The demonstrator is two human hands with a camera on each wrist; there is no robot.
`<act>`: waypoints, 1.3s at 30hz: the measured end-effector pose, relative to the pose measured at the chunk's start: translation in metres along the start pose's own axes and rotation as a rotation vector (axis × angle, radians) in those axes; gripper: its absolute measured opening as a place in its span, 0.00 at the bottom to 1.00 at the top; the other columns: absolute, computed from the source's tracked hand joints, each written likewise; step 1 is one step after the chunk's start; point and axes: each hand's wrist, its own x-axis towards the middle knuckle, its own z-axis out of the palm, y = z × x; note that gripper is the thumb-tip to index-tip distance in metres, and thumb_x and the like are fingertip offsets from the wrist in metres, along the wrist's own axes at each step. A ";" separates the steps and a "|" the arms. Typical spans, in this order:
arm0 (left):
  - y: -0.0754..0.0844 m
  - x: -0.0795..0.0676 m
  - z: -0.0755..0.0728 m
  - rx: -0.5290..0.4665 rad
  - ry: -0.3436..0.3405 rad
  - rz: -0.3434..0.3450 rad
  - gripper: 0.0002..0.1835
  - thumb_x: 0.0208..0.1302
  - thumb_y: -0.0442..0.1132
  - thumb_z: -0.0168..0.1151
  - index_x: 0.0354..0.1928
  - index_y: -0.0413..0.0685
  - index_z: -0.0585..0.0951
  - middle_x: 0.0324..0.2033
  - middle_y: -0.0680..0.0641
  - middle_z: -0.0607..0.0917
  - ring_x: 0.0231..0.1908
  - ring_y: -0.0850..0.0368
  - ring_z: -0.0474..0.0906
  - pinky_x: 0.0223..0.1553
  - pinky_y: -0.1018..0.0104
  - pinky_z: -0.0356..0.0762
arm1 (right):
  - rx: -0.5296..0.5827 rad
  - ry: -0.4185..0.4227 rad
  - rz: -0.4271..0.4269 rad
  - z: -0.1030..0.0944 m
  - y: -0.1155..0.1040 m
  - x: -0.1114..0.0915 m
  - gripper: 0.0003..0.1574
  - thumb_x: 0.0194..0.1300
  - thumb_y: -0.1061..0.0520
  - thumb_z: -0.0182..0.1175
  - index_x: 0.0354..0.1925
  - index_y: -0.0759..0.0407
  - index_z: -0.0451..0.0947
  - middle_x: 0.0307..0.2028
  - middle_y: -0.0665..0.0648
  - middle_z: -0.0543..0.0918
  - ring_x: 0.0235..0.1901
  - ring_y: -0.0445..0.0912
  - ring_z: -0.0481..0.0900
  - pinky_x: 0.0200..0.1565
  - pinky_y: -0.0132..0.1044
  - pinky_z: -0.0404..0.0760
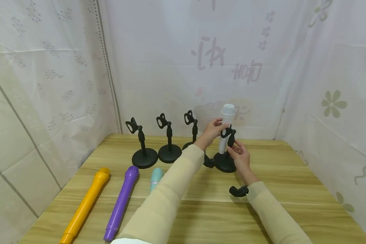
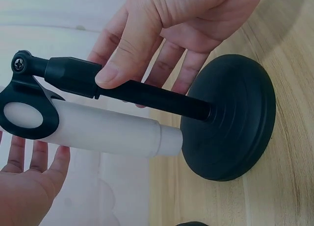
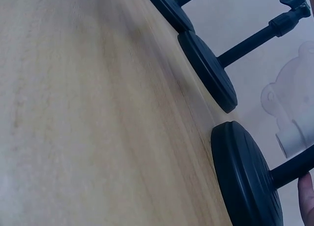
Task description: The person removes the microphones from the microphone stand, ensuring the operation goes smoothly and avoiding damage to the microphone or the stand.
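Note:
A white microphone (image 1: 228,112) stands nearly upright in the clip of a black desk microphone stand (image 1: 225,163). My left hand (image 1: 213,131) grips the microphone just below its head, beside the clip. In the left wrist view, the fingertips of that left hand (image 2: 34,182) lie along the microphone's underside. My right hand (image 1: 241,157) pinches the stand's pole; its thumb (image 2: 110,75) presses on the pole and its other fingers reach behind. The microphone's lower end (image 2: 170,141) points toward the round base (image 2: 230,123). Only a bit of the right hand (image 3: 307,200) shows in the right wrist view.
Three more black stands (image 1: 144,158) line the back of the wooden table to the left. Orange (image 1: 84,206), purple (image 1: 122,203) and teal (image 1: 156,177) microphones lie in front. The left sleeve partly covers the teal one. A black curved object (image 1: 239,191) lies by the right sleeve.

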 end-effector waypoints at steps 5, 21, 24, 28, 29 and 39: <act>0.000 0.002 0.000 0.015 -0.005 0.004 0.29 0.65 0.47 0.65 0.65 0.48 0.72 0.58 0.44 0.77 0.56 0.49 0.75 0.56 0.50 0.73 | -0.033 -0.004 0.034 0.003 -0.001 0.000 0.35 0.64 0.56 0.66 0.67 0.55 0.68 0.53 0.61 0.75 0.49 0.42 0.76 0.44 0.29 0.78; -0.001 0.006 0.000 0.045 -0.013 0.014 0.28 0.66 0.48 0.64 0.65 0.47 0.73 0.58 0.44 0.77 0.55 0.49 0.76 0.55 0.52 0.74 | -0.053 0.043 0.000 0.007 0.000 0.004 0.30 0.64 0.58 0.66 0.64 0.58 0.72 0.45 0.53 0.79 0.45 0.42 0.77 0.53 0.47 0.77; -0.003 0.006 0.000 0.045 -0.012 0.016 0.27 0.66 0.48 0.64 0.65 0.47 0.73 0.58 0.44 0.77 0.54 0.49 0.76 0.54 0.52 0.75 | -0.050 0.042 0.003 0.007 0.000 0.004 0.31 0.64 0.56 0.67 0.64 0.58 0.72 0.46 0.54 0.79 0.45 0.41 0.78 0.53 0.46 0.77; -0.003 0.007 0.000 0.048 -0.014 0.018 0.27 0.66 0.48 0.64 0.65 0.47 0.73 0.57 0.44 0.77 0.54 0.49 0.76 0.54 0.52 0.75 | -0.048 0.034 0.010 0.007 0.000 0.005 0.33 0.63 0.52 0.67 0.64 0.59 0.72 0.49 0.58 0.78 0.45 0.41 0.77 0.53 0.45 0.77; -0.003 0.007 -0.001 0.049 -0.014 0.019 0.27 0.66 0.48 0.64 0.65 0.47 0.73 0.57 0.44 0.78 0.54 0.49 0.76 0.54 0.52 0.75 | -0.048 0.033 0.010 0.007 0.000 0.005 0.33 0.63 0.51 0.67 0.64 0.59 0.72 0.50 0.59 0.78 0.45 0.41 0.77 0.53 0.45 0.77; -0.001 0.003 -0.003 0.043 -0.005 0.020 0.26 0.65 0.47 0.65 0.63 0.46 0.74 0.56 0.44 0.79 0.53 0.49 0.76 0.53 0.51 0.75 | -0.066 0.050 -0.006 0.008 -0.004 0.002 0.32 0.63 0.52 0.67 0.62 0.60 0.73 0.48 0.57 0.79 0.44 0.41 0.78 0.50 0.41 0.79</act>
